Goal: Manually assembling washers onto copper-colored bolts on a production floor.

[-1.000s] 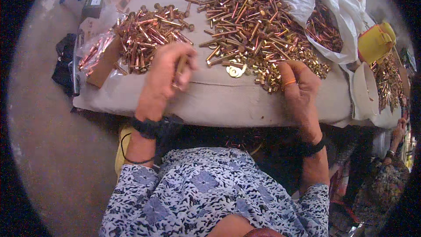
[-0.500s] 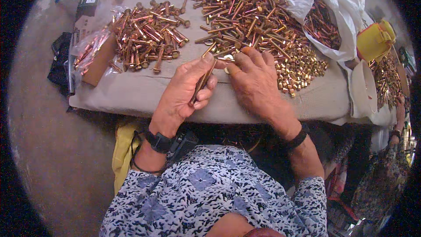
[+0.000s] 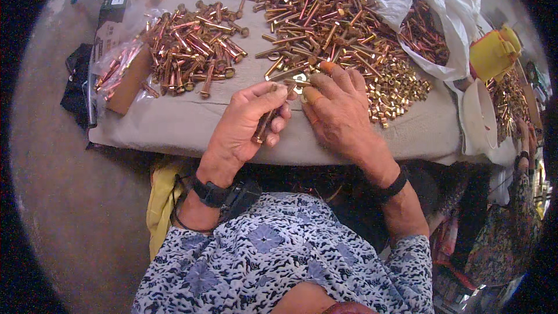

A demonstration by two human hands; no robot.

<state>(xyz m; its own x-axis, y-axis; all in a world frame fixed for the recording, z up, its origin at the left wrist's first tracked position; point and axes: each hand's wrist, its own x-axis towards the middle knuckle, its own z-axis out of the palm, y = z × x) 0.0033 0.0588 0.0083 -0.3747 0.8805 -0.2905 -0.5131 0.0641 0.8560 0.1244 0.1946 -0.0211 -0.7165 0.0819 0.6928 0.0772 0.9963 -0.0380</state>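
My left hand (image 3: 247, 122) is closed around a long copper-coloured bolt (image 3: 264, 125) that points up toward the middle of the table. My right hand (image 3: 337, 110) is right beside it, its fingertips pinching a small brass washer (image 3: 299, 79) at the bolt's upper end. Behind both hands lies a big heap of loose brass bolts (image 3: 325, 17), with a scatter of small brass nuts (image 3: 401, 90) just right of my right hand. A smaller pile of copper-coloured bolts (image 3: 195, 46) lies to the left of my left hand.
The cloth-covered table (image 3: 174, 125) ends just below my hands. A white plastic bag (image 3: 447, 23) holding more bolts and a yellow container (image 3: 494, 52) stand at the right. A small dark box (image 3: 116, 3) and a cardboard piece (image 3: 125, 81) sit at the left. Another person's arm (image 3: 523, 157) shows at the far right.
One second ago my hands were apart, the left holding a bolt, the right in the nuts. They have come together at the table's middle, and the right now pinches a washer at the bolt's end.
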